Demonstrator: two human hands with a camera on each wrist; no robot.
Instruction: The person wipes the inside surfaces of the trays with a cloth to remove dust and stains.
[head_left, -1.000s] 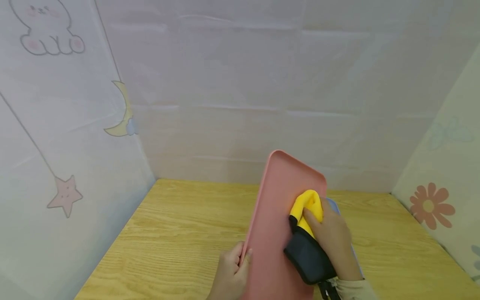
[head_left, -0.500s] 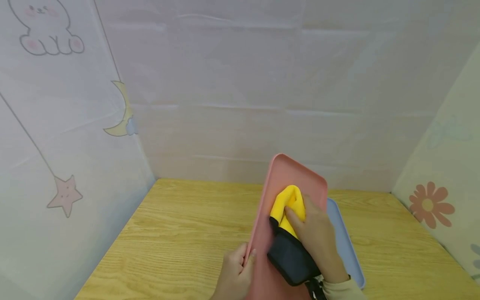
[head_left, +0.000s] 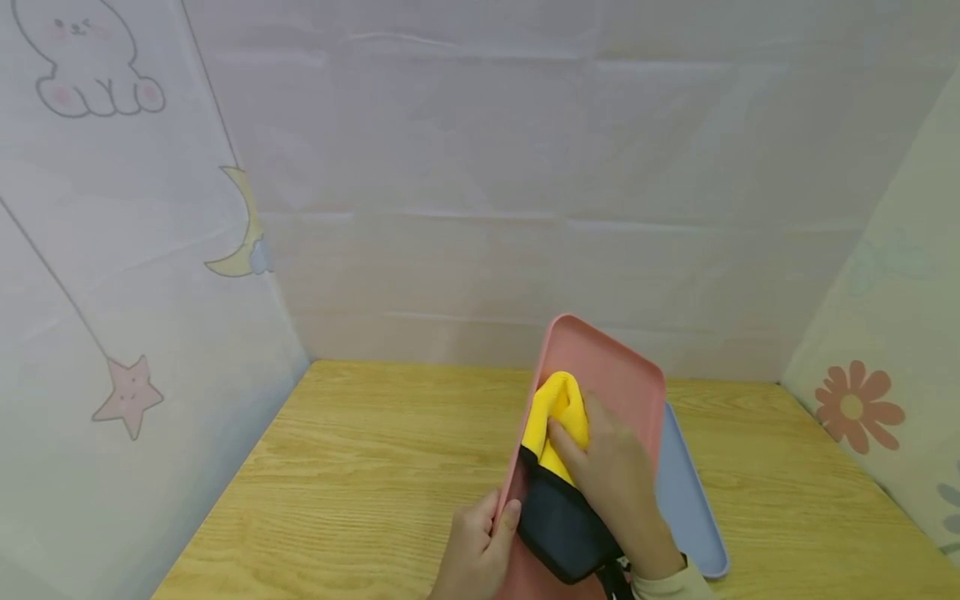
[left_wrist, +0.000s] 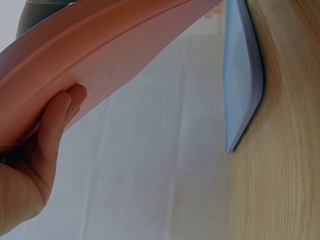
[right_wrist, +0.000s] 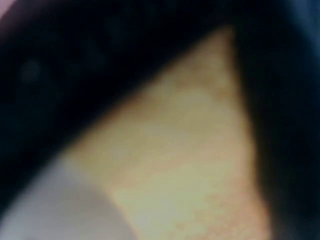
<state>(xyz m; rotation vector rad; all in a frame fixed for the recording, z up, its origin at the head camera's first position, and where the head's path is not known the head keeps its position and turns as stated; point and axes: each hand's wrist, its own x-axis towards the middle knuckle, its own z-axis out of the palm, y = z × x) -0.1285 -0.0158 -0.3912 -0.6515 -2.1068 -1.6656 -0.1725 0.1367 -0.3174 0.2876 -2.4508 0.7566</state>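
Note:
A pink tray point(head_left: 622, 375) is held up at a tilt, its inner face toward me in the head view. My left hand point(head_left: 477, 546) grips its left rim, thumb on the inner side and fingers behind. In the left wrist view, fingertips point(left_wrist: 77, 97) lie against the tray's underside. My right hand point(head_left: 615, 483) holds a bunched yellow cloth point(head_left: 562, 408) with a black edge against the tray's inner face, near the left rim. A black flap or pad point(head_left: 566, 529) sits below the cloth by the wrist. Blurred yellow and black fill the right wrist view.
A light blue tray point(head_left: 690, 508) lies on the wooden table point(head_left: 360, 467), partly behind the pink tray. Pale printed sheets point(head_left: 450, 167) enclose the table at the back and both sides.
My right hand has slid the cloth leftward across the pink tray to its left rim. The pink tray has shifted slightly right and down, and more of the blue tray shows.

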